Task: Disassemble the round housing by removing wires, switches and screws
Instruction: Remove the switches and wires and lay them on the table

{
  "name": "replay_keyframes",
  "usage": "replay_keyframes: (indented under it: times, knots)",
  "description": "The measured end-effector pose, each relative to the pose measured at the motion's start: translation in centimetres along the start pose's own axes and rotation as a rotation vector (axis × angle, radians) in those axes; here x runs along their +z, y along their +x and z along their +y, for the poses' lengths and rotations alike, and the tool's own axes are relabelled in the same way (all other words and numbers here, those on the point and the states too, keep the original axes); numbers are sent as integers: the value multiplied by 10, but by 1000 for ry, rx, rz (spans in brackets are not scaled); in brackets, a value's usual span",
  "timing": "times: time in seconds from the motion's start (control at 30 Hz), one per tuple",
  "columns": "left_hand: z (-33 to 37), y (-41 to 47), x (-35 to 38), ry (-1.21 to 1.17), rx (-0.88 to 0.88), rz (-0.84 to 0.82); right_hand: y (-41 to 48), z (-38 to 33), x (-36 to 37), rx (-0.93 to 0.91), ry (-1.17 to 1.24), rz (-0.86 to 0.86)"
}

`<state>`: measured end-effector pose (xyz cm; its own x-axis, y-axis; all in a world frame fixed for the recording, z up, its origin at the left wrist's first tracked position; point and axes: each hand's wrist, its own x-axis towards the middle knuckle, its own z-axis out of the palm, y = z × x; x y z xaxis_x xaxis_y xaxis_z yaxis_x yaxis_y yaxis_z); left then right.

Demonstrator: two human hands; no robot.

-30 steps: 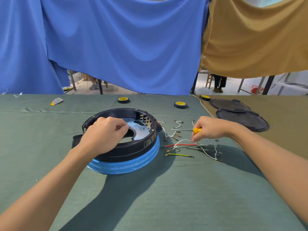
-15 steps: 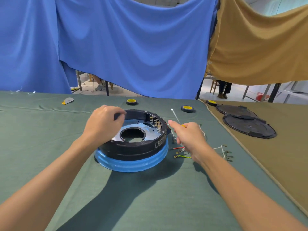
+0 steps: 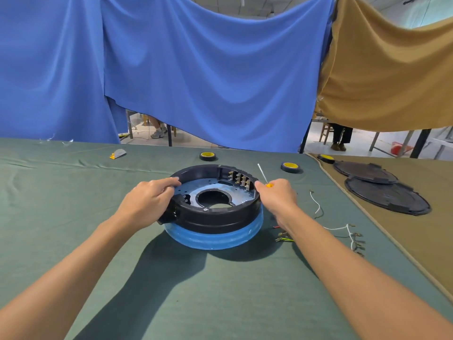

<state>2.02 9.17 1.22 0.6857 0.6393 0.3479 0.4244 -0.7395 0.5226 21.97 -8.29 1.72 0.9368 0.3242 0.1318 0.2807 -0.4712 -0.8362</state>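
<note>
Screwdriver point(image 3: 262, 174) gripped in right hand point(image 3: 278, 200) tilts up-frame, just right of switch row point(image 3: 239, 180) inside housing point(image 3: 215, 220); left hand point(image 3: 147, 204) grips the left rim.

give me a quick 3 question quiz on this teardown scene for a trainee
1. True or false: the right hand holds a screwdriver with its shaft pointing up.
2. Which hand grips the round housing at its left rim?
3. Where do the loose wires lie? A inside the housing; B on the green cloth right of the housing; C in a bin.
Key: 1 true; 2 the left hand; 3 B.
</note>
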Motion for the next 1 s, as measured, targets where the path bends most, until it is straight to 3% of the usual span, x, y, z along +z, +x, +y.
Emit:
replay_keyframes:
  times: [0.17,0.43,0.67,0.83,1.0]
  knots:
    - [-19,-2,3,-307,14,-22,-24,16,9,-61,-47,15]
    - [-16,-11,17,-293,11,112,-2,11,12,-49,81,-5]
    - [-7,-20,17,89,126,203,5,0,13,-29,-28,16]
    - [-6,-23,25,74,168,288,-16,8,31,-57,-102,30]
    - [0,-36,30,203,324,404,0,3,26,-124,60,-47]
